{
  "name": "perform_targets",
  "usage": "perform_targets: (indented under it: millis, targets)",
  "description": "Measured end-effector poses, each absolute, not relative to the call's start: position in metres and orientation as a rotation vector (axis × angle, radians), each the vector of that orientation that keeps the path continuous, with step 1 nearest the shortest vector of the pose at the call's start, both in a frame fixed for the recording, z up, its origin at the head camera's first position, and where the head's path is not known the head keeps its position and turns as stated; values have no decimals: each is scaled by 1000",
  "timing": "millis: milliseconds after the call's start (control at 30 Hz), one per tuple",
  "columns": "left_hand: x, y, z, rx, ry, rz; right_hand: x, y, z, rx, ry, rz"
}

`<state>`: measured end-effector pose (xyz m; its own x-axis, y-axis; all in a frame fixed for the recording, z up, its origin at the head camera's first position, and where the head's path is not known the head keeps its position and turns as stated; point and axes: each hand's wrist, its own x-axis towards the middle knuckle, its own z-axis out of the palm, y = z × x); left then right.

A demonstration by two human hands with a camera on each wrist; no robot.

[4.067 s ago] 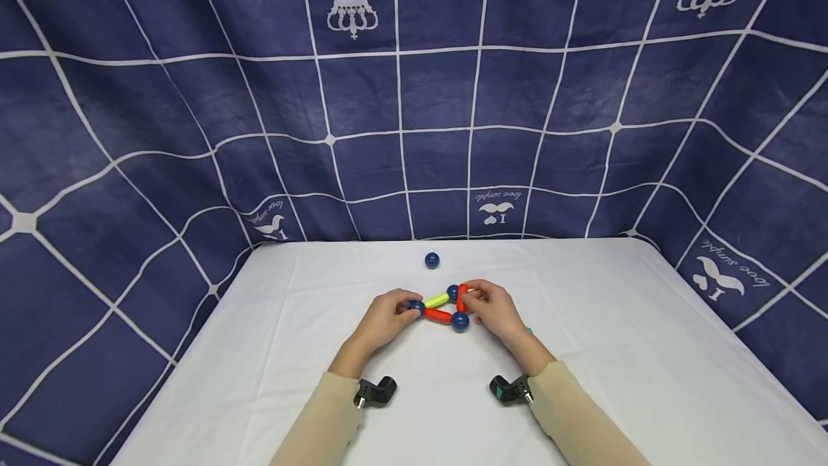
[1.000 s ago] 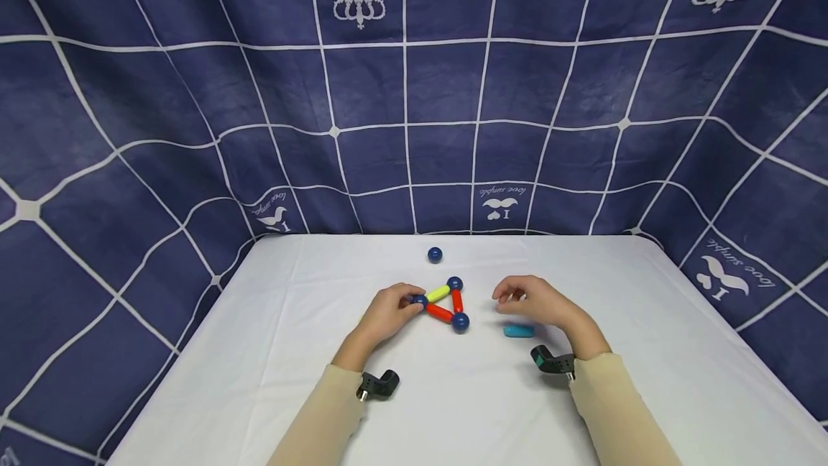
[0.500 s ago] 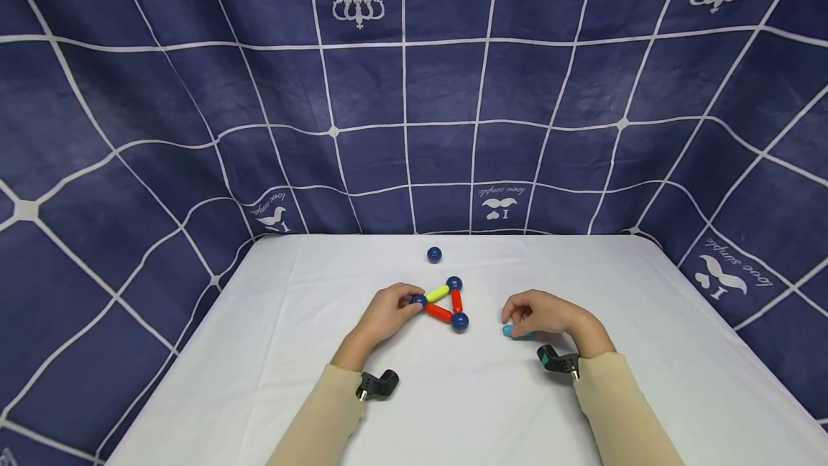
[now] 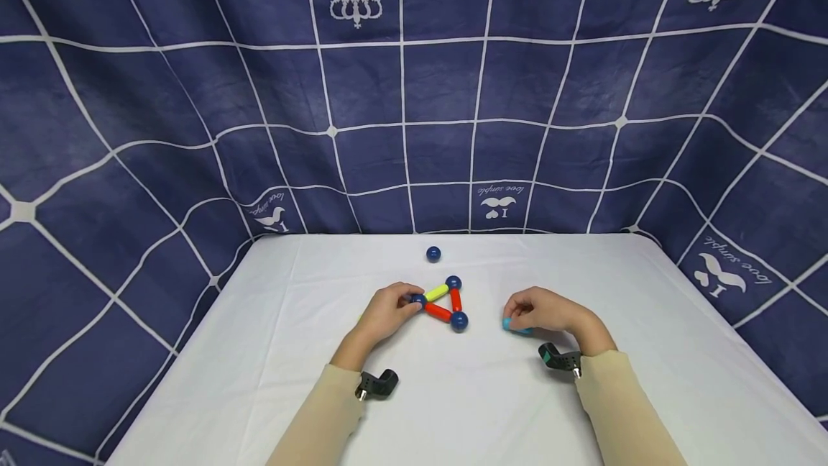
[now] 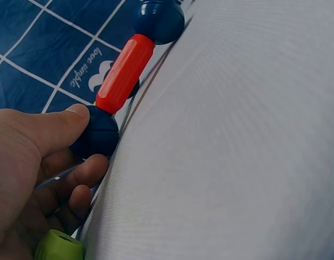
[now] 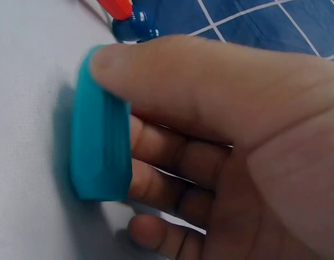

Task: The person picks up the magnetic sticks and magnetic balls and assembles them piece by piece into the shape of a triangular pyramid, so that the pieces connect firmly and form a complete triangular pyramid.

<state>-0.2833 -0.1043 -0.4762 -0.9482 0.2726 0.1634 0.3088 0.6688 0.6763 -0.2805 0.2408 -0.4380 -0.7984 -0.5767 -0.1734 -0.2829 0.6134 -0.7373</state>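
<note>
A triangle of magnetic building rods and balls lies on the white table. Its sides are a yellow-green rod [image 4: 437, 293] and two red rods [image 4: 438, 313]; dark blue balls [image 4: 458, 321] join the corners. At the left corner, my left hand [image 4: 387, 313] pinches a blue ball [image 5: 99, 135] between thumb and fingers. To the right of the triangle, my right hand [image 4: 542, 310] grips a teal magnetic rod [image 6: 99, 146], thumb on one end and fingers behind it. In the head view the hand covers much of this rod.
A loose dark blue ball [image 4: 433, 254] sits behind the triangle, near the table's far edge. A lime green rod [image 5: 58, 246] lies below my left hand, mostly hidden in the head view. A navy checked curtain [image 4: 440, 92] hangs around the white table [image 4: 414, 408].
My right hand has left the red rod of the triangle, moved right and down to the teal rod, and taken hold of it. My left hand stays on its ball.
</note>
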Motion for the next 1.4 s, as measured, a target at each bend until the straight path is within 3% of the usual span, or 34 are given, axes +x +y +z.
perform_targets:
  millis: [367, 1400]
  targets:
    - [-284, -104, -476, -498, -2839, -1157, -286, 231, -440, -530, 2633, -1146]
    - [-281, -107, -473, -586, -2808, -1194, -283, 177, -448, -487, 2863, -1662]
